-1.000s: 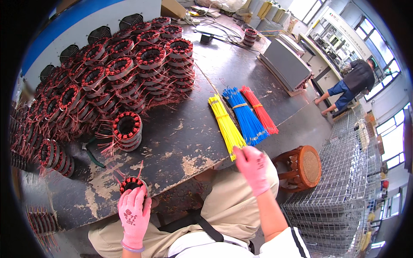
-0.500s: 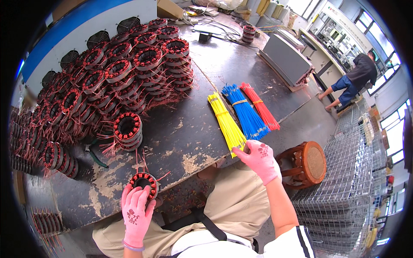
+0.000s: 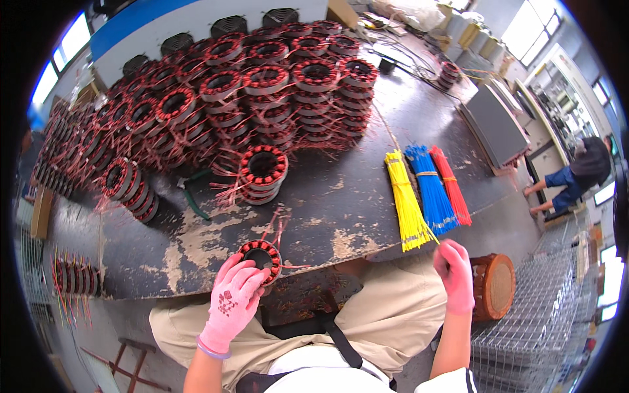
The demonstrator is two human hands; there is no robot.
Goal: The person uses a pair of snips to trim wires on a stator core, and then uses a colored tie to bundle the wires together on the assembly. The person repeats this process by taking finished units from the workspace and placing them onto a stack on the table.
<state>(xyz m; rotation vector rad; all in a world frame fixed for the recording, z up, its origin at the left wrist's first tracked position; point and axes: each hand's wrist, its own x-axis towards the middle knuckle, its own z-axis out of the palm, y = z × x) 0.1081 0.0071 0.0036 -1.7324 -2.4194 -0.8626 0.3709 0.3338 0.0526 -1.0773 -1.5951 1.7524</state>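
Observation:
My left hand (image 3: 232,298), in a pink glove, grips a motor stator (image 3: 274,257) with red windings at the table's front edge. Its thumb and fingers close around the ring, and loose red leads stick out from it. My right hand (image 3: 454,275), gloved alike, is closed just off the near end of a bundle of yellow wires (image 3: 405,203). One yellow wire (image 3: 432,234) slants out of that bundle to its fingertips. Beside the yellow bundle lie banded bundles of blue wires (image 3: 430,193) and red wires (image 3: 450,187).
Stacked stators (image 3: 223,88) crowd the table's (image 3: 327,203) left and back. A shorter stack (image 3: 263,171) stands nearer, with green-handled pliers (image 3: 195,204) beside it. Right of me are a wooden stool (image 3: 495,287) and a wire-mesh cage (image 3: 531,321). A person (image 3: 583,170) bends over far right.
The view has swung left, so the table's things sit further right. My right hand has come away from the yellow bundle's end, fingers closed, drawing a wire out. The left still holds the stator.

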